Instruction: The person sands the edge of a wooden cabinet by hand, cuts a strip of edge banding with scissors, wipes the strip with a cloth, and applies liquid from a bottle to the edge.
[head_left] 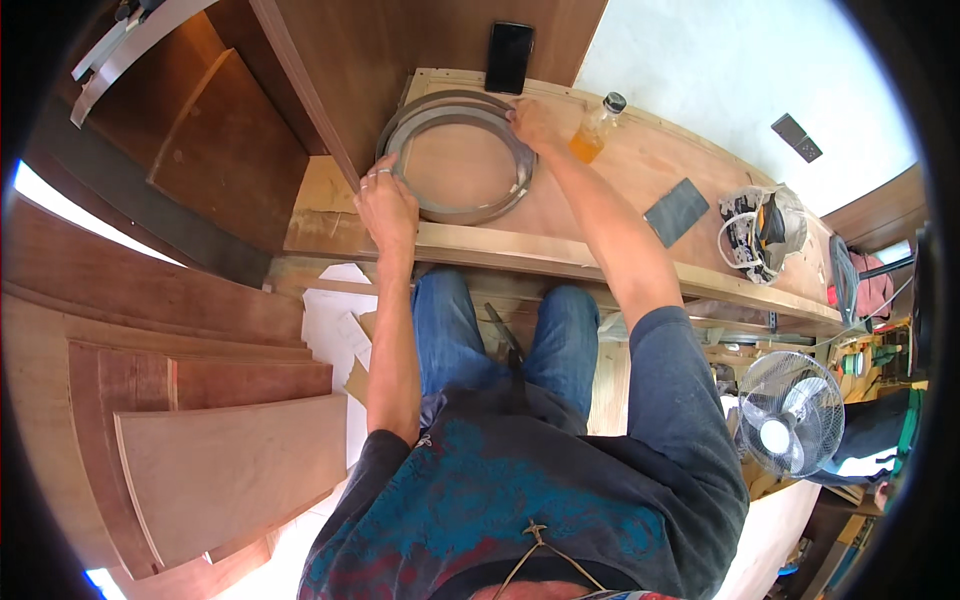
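Two nested grey-brown rings (462, 215) lie on a light plywood bench top (635, 175). My left hand (386, 205) grips their left side with curled fingers. My right hand (532, 126) is closed on the upper right of the outer ring. Just above the rings is a black phone (509, 58). To the right of my right hand stands a clear bottle of orange liquid (590, 138) with a dark cap.
A dark flat slab (676, 212) and a pale bag with straps (775, 230) sit farther right. Plywood panels (225, 470) lean at lower left beside white paper (335, 305). A wire-caged fan (790, 413) stands at lower right. A wooden upright (300, 80) borders the bench's left.
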